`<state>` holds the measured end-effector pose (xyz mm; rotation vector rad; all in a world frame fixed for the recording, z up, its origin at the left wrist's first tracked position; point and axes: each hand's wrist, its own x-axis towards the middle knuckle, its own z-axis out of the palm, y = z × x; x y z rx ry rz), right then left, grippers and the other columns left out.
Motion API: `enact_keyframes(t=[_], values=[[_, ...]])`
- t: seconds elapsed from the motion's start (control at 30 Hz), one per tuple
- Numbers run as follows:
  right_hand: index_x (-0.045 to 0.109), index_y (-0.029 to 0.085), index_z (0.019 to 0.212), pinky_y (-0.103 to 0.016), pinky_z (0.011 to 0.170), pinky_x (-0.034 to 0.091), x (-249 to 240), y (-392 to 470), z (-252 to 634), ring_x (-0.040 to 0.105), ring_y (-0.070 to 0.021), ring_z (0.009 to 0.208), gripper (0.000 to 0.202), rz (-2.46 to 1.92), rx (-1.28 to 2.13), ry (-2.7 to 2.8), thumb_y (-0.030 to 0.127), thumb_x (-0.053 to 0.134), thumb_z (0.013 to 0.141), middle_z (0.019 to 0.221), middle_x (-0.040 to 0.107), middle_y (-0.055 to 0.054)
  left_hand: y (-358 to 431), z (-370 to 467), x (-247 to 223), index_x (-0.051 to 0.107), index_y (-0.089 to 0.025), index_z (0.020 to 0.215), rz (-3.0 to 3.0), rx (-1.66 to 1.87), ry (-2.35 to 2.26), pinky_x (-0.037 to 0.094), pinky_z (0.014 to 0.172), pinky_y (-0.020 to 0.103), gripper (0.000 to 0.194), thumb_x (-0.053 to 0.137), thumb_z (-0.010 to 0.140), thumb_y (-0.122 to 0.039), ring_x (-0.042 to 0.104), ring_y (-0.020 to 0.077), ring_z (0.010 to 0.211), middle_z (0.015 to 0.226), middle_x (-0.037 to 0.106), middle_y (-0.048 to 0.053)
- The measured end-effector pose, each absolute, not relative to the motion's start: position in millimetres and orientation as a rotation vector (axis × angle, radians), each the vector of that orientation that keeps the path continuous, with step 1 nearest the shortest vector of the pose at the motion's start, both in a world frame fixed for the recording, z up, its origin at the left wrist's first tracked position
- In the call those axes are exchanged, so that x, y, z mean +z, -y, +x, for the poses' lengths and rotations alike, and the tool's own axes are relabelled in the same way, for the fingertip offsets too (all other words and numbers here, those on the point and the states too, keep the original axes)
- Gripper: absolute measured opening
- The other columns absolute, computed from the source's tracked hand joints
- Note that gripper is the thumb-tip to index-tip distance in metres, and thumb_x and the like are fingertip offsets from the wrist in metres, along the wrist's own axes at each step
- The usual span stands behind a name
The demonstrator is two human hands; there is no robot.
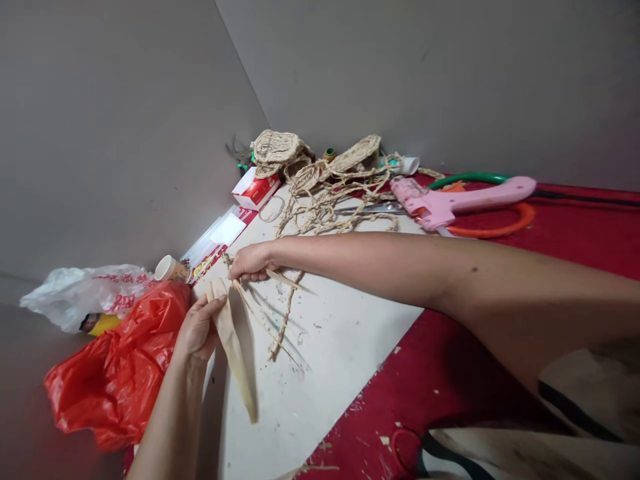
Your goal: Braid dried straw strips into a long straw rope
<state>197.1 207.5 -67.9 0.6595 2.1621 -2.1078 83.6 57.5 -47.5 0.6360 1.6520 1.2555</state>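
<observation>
My left hand (199,327) pinches a broad, pale strip of dried husk (234,360), which hangs down over the white board (280,413). Just above and to the right, my right hand (251,261) is closed on the knotted end of a braided cord (227,259). Thin loose strands (257,313) trail from under its fingers onto the board. A length of twisted cord (287,320) lies below my right wrist.
Braided coils (277,148) and tangled cord (320,197) lie at the back. Scissors (375,209) and a pink glue gun (463,200) are behind my right forearm. A red-white box (257,190), paper cup (170,268) and red plastic bag (117,367) are at left.
</observation>
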Motion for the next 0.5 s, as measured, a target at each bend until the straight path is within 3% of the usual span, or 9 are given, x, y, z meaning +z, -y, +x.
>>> enact_keyframes(t=[0.23, 0.5], values=[[0.052, 0.011, 0.072, -0.014, 0.033, 0.019, -67.6, -209.3, 197.9, 0.023, -0.0014, 0.032, 0.023, 0.641, -2.171, -2.13, 0.025, 0.045, 0.089, 0.046, 0.032, 0.009, -73.4, 74.7, -63.9, 0.067, -0.012, 0.097, 0.627, 1.223, -1.617, 0.054, 0.065, 0.025, 0.038, 0.073, 0.059, -0.011, 0.068, 0.0159, 0.064, 0.076, 0.073, 0.005], [0.044, 0.014, 0.06, -0.018, 0.034, 0.019, -71.6, -201.5, 195.8, 0.026, -0.0042, 0.033, 0.024, 0.743, -2.108, -2.336, 0.02, 0.052, 0.083, 0.038, 0.032, 0.008, -75.5, 81.7, -65.3, 0.068, -0.012, 0.087, 0.663, 1.205, -1.695, 0.05, 0.057, 0.026, 0.036, 0.079, 0.052, -0.016, 0.064, 0.0163, 0.056, 0.068, 0.071, 0.003]])
